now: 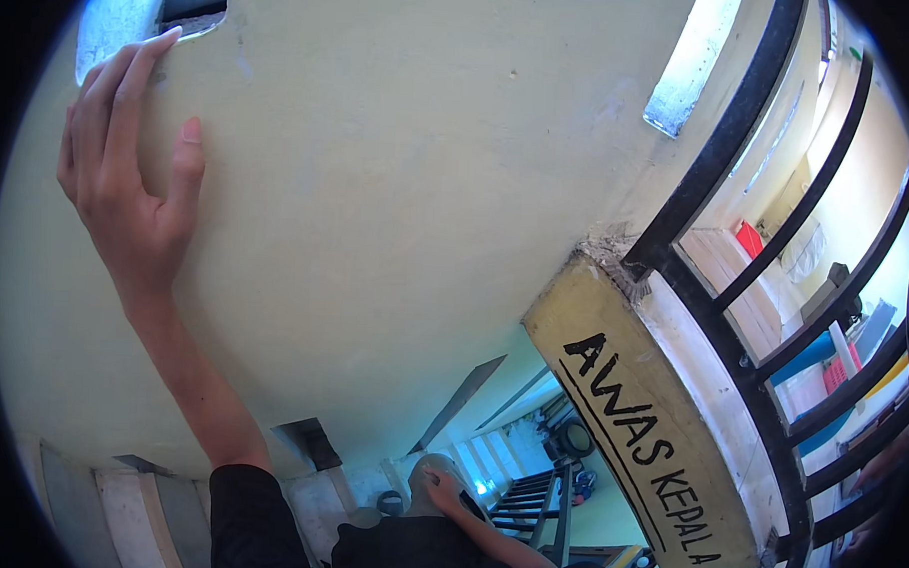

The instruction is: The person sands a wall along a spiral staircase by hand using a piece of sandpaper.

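Note:
My left hand (133, 141) is raised against a cream-painted wall (376, 176). Its fingers are stretched upward and the thumb stands apart. The index fingertip meets the lower edge of a wall opening (134, 10) at the upper left, and nothing is in this hand. Low in the picture, my right hand (441, 490) hangs in front of my body, over grey clothing (425, 467). Its fingers look loosely curled, but the small view does not settle whether they hold anything.
Stair steps (486, 461) descend below me beside a dark railing (533, 497). At right, a low beam (629, 433) bears painted black lettering. Black metal bars (738, 346) rise above it, with household items behind. A slot (691, 67) pierces the upper wall. A tyre (575, 437) lies below.

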Tool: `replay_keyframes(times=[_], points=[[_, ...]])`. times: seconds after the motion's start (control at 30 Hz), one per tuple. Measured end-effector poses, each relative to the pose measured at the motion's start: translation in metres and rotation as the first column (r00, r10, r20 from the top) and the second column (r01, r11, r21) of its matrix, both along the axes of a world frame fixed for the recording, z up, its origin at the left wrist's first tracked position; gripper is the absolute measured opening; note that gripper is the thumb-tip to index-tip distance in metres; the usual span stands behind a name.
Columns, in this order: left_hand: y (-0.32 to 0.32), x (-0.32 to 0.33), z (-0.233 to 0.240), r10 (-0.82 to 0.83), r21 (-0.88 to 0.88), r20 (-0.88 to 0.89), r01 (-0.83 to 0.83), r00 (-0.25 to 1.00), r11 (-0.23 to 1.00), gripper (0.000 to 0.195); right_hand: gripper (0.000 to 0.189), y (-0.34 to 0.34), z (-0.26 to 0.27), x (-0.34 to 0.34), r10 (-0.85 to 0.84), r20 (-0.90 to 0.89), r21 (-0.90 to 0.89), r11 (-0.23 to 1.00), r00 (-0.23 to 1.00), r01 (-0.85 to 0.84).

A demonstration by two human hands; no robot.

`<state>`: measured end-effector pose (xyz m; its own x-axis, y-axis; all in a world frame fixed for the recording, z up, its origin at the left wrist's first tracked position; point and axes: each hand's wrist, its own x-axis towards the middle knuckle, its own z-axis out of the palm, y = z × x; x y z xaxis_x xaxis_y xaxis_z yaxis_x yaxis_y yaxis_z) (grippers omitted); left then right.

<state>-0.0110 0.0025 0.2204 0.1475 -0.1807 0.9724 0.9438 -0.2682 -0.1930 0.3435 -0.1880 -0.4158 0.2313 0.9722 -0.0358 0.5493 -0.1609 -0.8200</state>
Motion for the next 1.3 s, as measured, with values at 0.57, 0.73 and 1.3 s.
replay_keyframes(times=[0.57,0.73,1.3], points=[[0.002,-0.004,-0.001,-0.003,0.012,-0.038,0.004,0.999,1.0,0.045,0.034,-0.002,-0.003,-0.001,-0.013,-0.022,0.015,1.0,1.0,0.013],[0.015,-0.001,0.0,-0.047,0.03,-0.088,0.05,0.995,0.998,0.044,0.033,0.01,-0.012,0.015,-0.043,0.023,0.279,0.96,0.999,0.035],[0.008,-0.007,0.007,-0.021,-0.003,-0.107,0.02,0.994,1.0,0.048,0.025,0.137,0.413,0.022,-0.022,-0.21,0.739,0.651,0.977,0.173]])
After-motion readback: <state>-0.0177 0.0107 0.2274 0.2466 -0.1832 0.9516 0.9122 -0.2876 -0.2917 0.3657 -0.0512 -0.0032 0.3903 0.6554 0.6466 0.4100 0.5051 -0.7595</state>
